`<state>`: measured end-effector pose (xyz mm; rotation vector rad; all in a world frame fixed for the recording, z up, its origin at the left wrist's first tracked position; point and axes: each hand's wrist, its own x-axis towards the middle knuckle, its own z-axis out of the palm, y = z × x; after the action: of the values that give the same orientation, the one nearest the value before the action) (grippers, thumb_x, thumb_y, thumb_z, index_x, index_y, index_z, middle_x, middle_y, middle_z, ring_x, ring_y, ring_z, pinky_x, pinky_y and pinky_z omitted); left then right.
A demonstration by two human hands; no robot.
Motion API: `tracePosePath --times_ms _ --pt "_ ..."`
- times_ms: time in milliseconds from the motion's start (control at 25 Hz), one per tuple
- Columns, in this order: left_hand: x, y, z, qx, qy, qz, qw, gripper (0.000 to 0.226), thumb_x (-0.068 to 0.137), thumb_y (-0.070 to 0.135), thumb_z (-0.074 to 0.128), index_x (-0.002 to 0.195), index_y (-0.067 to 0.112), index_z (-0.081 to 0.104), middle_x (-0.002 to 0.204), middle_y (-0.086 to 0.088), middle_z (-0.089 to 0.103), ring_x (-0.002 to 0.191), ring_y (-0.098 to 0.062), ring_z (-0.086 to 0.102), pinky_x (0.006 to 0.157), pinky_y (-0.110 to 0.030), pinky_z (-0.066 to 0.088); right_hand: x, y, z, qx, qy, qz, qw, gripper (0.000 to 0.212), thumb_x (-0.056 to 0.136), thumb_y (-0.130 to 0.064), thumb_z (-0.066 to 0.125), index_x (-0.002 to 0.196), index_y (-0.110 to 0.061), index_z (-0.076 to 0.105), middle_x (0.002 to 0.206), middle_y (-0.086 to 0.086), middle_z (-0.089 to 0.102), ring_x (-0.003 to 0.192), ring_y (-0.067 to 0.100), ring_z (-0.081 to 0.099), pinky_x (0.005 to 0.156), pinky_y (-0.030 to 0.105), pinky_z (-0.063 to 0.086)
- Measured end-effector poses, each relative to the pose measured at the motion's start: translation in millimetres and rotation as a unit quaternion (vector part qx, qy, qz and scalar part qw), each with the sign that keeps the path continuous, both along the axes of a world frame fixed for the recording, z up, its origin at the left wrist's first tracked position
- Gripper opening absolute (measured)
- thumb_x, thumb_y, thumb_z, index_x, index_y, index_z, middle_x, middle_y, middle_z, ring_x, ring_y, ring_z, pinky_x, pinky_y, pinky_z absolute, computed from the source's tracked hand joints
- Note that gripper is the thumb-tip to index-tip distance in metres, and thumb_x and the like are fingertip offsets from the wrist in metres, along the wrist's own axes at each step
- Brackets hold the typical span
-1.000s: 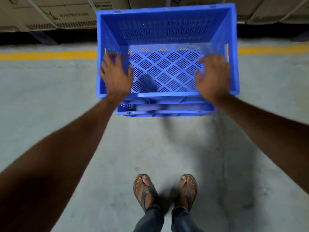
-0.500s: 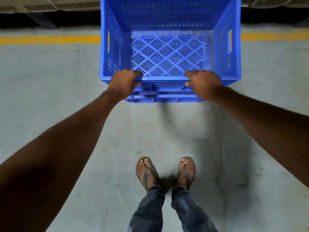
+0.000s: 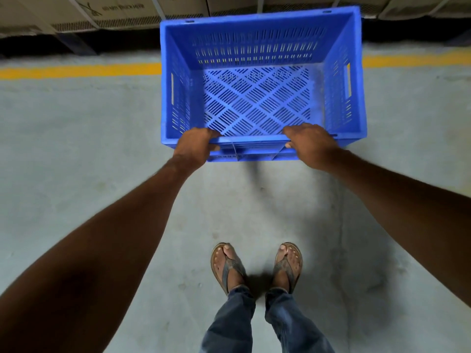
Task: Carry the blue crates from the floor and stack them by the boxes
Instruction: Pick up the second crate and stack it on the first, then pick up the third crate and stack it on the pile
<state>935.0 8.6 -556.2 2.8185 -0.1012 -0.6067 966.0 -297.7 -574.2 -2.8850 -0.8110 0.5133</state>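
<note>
A blue slotted crate [image 3: 260,47] stands open-topped and empty in front of me on the concrete floor, its far wall toward the cardboard boxes [image 3: 107,11]. My left hand [image 3: 196,146] grips the near rim at its left end, fingers curled over the edge. My right hand [image 3: 309,143] grips the same rim at its right end. A lower blue edge [image 3: 244,157] shows under the near rim, between my hands; I cannot tell if it belongs to a second crate.
A yellow floor line [image 3: 76,70] runs left to right behind the crate, in front of the row of boxes. My feet in sandals [image 3: 254,266] stand on grey concrete [image 3: 89,149] a step behind the crate.
A second ago my hands reached open into the crate's near side; they then closed on the near rim. Since half a second ago the crate sits lower in view and the boxes show again.
</note>
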Motion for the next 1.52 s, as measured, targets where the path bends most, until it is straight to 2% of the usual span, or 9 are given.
tracePosePath --times_ms 160,280,440,600,720,880,1040,1200,1520 --pt "2 -3 2 0.020 0.062 0.011 0.998 0.046 0.092 0.015 0.064 0.138 0.018 0.058 0.130 -0.016 0.063 0.119 -0.037 0.058 0.099 -0.043 0.046 -1 3 5 -0.048 0.054 -0.034 0.997 0.037 0.090 -0.009 0.059 0.125 -0.013 0.051 0.118 0.010 0.062 0.111 0.035 0.055 0.088 0.044 0.041" --pt "-17 -8 29 -0.042 0.004 0.083 0.996 0.061 0.089 0.010 0.065 0.146 0.016 0.047 0.142 -0.012 0.052 0.128 -0.035 0.052 0.108 -0.042 0.042 -13 3 41 0.003 0.076 -0.141 0.987 0.066 0.077 -0.004 0.063 0.139 -0.018 0.048 0.138 0.007 0.054 0.129 0.032 0.047 0.102 0.045 0.036" --pt "-67 -28 97 -0.136 -0.071 0.187 0.970 0.044 0.090 0.017 0.065 0.134 0.017 0.058 0.132 -0.008 0.059 0.122 -0.029 0.056 0.100 -0.037 0.046 -64 -13 111 0.166 0.034 -0.336 0.926 0.045 0.078 0.000 0.056 0.119 -0.015 0.063 0.122 0.009 0.064 0.116 0.031 0.057 0.098 0.039 0.044" --pt "-132 -55 187 -0.205 -0.025 0.252 0.945 0.021 0.091 0.024 0.068 0.112 0.019 0.070 0.115 0.002 0.070 0.107 -0.020 0.065 0.090 -0.026 0.046 -137 -32 192 0.240 0.071 -0.404 0.880 0.030 0.082 -0.006 0.052 0.099 -0.022 0.070 0.100 -0.004 0.075 0.098 0.016 0.070 0.093 0.030 0.052" --pt "-175 -81 260 -0.246 -0.016 0.220 0.944 0.016 0.093 0.027 0.066 0.107 0.020 0.070 0.105 0.011 0.072 0.097 -0.011 0.068 0.089 -0.029 0.052 -189 -43 262 0.264 0.072 -0.403 0.873 0.026 0.082 -0.013 0.052 0.097 -0.025 0.069 0.088 -0.009 0.074 0.084 0.008 0.070 0.090 0.032 0.055" --pt "-236 -101 353 -0.258 -0.016 0.159 0.953 0.019 0.094 0.035 0.061 0.109 0.026 0.069 0.101 0.018 0.071 0.092 0.000 0.066 0.082 -0.024 0.052 -261 -39 355 0.282 0.060 -0.375 0.881 0.018 0.089 -0.019 0.058 0.103 -0.025 0.068 0.084 -0.015 0.068 0.074 -0.004 0.063 0.082 0.019 0.051" --pt "-314 -102 432 -0.261 -0.031 0.073 0.962 0.019 0.095 0.039 0.060 0.109 0.029 0.069 0.100 0.018 0.071 0.090 -0.001 0.066 0.082 -0.027 0.053 -359 -27 443 0.298 0.027 -0.361 0.884 0.021 0.090 -0.033 0.058 0.109 -0.026 0.066 0.087 -0.015 0.068 0.081 0.004 0.065 0.083 0.021 0.051" --pt "-392 -102 480 -0.242 -0.037 -0.016 0.969 0.018 0.093 0.044 0.059 0.105 0.034 0.067 0.095 0.022 0.070 0.084 0.003 0.066 0.081 -0.029 0.055 -463 -12 494 0.337 -0.013 -0.404 0.850 0.017 0.090 -0.031 0.063 0.106 -0.026 0.068 0.089 -0.015 0.069 0.084 0.002 0.066 0.084 0.024 0.054" --pt "-540 -121 536 -0.187 -0.080 -0.135 0.970 0.022 0.093 0.050 0.056 0.107 0.035 0.064 0.098 0.024 0.069 0.084 0.005 0.065 0.078 -0.028 0.055 -662 -23 539 0.303 -0.082 -0.462 0.829 0.016 0.091 -0.032 0.063 0.106 -0.027 0.068 0.093 -0.014 0.070 0.086 0.000 0.064 0.082 0.030 0.055"
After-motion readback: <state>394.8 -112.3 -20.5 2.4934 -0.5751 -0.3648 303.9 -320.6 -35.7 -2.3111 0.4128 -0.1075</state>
